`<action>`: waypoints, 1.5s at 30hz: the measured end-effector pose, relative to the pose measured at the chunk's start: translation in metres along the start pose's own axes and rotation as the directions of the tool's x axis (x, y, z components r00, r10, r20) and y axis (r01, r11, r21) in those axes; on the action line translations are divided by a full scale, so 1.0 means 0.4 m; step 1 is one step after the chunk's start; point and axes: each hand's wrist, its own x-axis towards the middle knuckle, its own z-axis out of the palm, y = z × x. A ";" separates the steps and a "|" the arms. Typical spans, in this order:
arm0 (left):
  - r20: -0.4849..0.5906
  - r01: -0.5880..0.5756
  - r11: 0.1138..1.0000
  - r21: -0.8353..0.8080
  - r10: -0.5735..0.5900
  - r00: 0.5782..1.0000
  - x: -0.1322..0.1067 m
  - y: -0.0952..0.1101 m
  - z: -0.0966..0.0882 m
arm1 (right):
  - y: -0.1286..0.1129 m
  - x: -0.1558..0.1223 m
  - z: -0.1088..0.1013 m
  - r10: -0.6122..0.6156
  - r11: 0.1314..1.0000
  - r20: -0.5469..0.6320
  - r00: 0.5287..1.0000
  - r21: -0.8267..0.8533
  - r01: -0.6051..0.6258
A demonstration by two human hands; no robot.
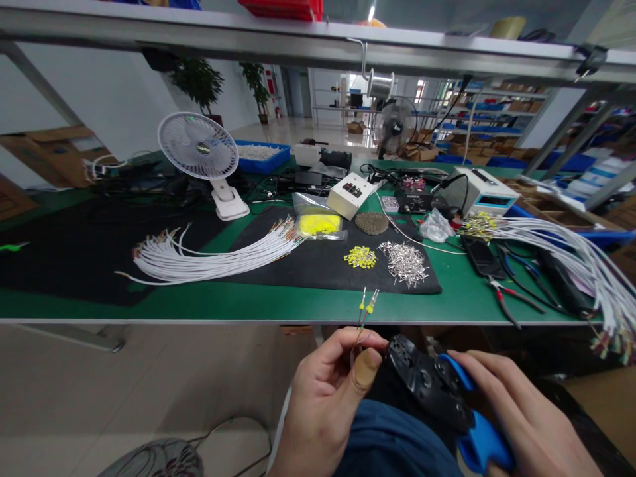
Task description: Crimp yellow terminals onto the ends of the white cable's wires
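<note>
In the head view, at lower centre, your left hand (322, 394) has its fingers pinched on thin wires (358, 339), with yellow-collared terminals (370, 309) upward; at lower right, your right hand's (521, 404) fingers grip the blue-handled crimping tool (430, 387), below the worktop's (278, 308) edge.

Electronics workshop, green workbench (278, 303), white cable bundle (233, 260), crimping tool (427, 384)

The room has soft, grayish light; a thin lamp (371, 12) shines bright, far and high; the far floor (294, 134) gleams; a soft shadow (218, 387) lies on the near left floor; it is dim around the black tool (422, 377); far shelves (501, 114) look blurry; the edges bend and stretch.
</note>
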 end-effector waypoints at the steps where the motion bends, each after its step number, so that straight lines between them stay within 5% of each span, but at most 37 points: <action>1: 0.010 0.008 1.000 -0.011 -0.008 1.000 0.001 0.000 0.002 | 0.000 0.002 0.003 0.019 0.998 0.008 1.000 0.056 -0.019; 6: 0.029 0.022 0.994 -0.109 -0.019 0.999 0.005 -0.004 0.019 | 0.003 -0.013 0.062 0.122 0.888 0.128 0.984 0.428 -0.166; 12: 0.006 0.021 0.996 -0.091 -0.021 1.000 0.007 -0.007 0.029 | -0.046 0.003 0.113 0.377 0.708 0.169 0.911 0.581 -0.401; 17: -0.024 -0.012 0.998 0.064 0.013 1.000 0.007 -0.003 0.040 | -0.124 0.082 0.065 0.661 0.433 0.103 0.743 0.756 -0.490; 19: -0.017 -0.049 0.994 0.099 0.051 0.999 0.006 0.000 0.050 | -0.143 0.116 0.050 0.706 0.389 0.078 0.703 0.788 -0.478; 28: 0.068 -0.154 0.978 0.144 0.145 0.987 0.000 0.007 0.063 | -0.113 0.152 0.088 0.607 0.392 0.048 0.793 0.850 -0.352; 32: 0.096 -0.181 0.972 0.152 0.168 0.981 0.002 0.003 0.060 | -0.117 0.144 0.091 0.623 0.393 0.042 0.781 0.847 -0.359; 36: 0.000 -0.280 0.949 0.146 0.283 0.959 0.007 -0.006 0.065 | -0.126 0.148 0.090 0.642 0.375 0.063 0.764 0.844 -0.385; 39: -0.076 -0.319 0.930 0.182 0.336 0.939 0.011 -0.002 0.064 | -0.134 0.143 0.093 0.670 0.281 0.120 0.733 0.873 -0.399; 43: -0.220 -0.336 0.889 0.312 0.412 0.884 0.025 0.033 0.055 | -0.152 0.112 0.103 0.623 0.040 0.295 0.724 0.913 -0.407; 45: -0.252 -0.349 0.858 0.377 0.457 0.853 0.035 0.053 0.055 | -0.161 0.095 0.110 0.586 0.021 0.338 0.737 0.902 -0.431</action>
